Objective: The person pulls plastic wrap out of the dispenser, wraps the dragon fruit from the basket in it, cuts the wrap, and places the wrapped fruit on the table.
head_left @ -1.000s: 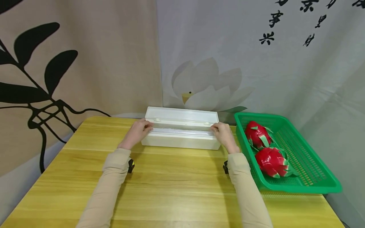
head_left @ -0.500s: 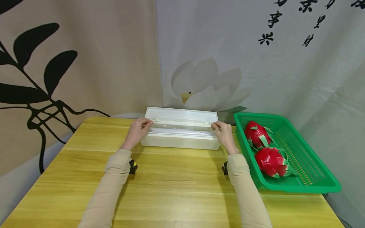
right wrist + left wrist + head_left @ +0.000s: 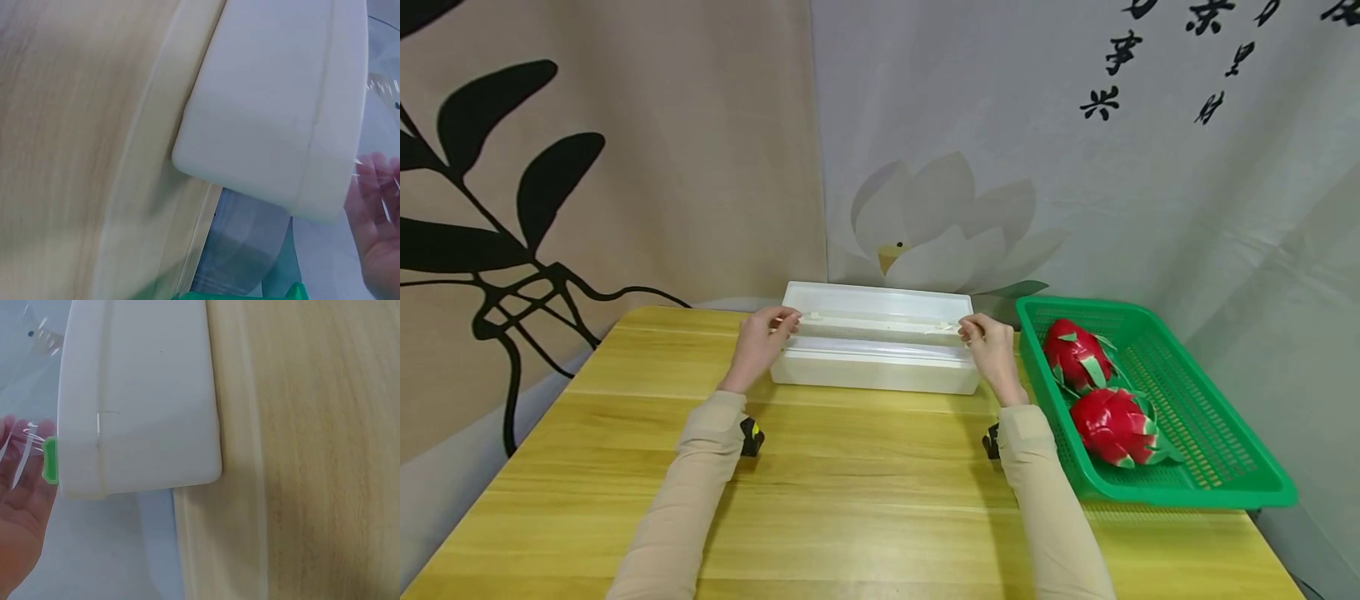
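A white cling film dispenser box (image 3: 875, 374) stands at the table's back with its lid (image 3: 880, 301) tipped back. From it rises a clear sheet of cling film (image 3: 26, 445), stretched between the two hands and hard to see from the head. At the box's left end, the left hand (image 3: 760, 345) pinches the film's edge between thumb and fingers. The right hand (image 3: 992, 356) pinches the opposite corner at the right end. In the left wrist view, a green tab (image 3: 50, 461) sticks out from the box's top edge, beside the fingers.
A green plastic basket (image 3: 1195, 498) stands on the right of the table, close to the right forearm. Two red dragon fruits, one farther back (image 3: 1077, 354) and one nearer (image 3: 1116, 427), lie in it. A printed curtain (image 3: 715, 150) hangs behind the wooden table (image 3: 865, 492).
Both hands have risen slightly from the box's opening, drawing the film up with them. The left hand's fingers have lifted most. Box and basket have stayed in place.
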`<state>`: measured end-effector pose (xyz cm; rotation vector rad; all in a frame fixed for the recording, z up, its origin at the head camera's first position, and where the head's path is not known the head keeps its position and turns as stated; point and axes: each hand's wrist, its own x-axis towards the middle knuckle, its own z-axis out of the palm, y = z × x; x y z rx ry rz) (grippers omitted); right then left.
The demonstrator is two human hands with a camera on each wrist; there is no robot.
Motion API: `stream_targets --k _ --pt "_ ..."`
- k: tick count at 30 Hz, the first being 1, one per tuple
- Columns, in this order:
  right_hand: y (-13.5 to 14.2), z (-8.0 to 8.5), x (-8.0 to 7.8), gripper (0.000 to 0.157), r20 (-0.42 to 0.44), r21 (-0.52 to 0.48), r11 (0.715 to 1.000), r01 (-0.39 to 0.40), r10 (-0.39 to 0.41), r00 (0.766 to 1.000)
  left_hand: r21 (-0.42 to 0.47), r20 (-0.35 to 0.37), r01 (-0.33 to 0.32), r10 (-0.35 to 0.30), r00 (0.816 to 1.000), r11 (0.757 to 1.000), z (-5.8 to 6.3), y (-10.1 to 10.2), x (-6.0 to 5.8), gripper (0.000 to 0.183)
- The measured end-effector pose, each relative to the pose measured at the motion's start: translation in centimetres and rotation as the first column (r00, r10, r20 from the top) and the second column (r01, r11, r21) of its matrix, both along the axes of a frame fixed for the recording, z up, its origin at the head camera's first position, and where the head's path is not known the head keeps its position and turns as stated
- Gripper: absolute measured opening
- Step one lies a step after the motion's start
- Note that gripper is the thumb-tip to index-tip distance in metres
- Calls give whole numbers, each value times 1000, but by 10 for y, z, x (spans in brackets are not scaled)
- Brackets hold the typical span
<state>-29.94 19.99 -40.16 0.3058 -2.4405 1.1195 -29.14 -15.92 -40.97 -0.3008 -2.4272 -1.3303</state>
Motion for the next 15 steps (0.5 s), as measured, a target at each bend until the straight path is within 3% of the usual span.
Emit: stream_targets --k 10,15 --pt "0 8 1 21 -50 -10 1000 29 -29 998 22 28 -18 18 999 1000 9 1 2 26" --pt "-1 13 2 23 -54 -35 999 32 -34 998 24 -7 -25 25 1000 999 14 1 3 26"
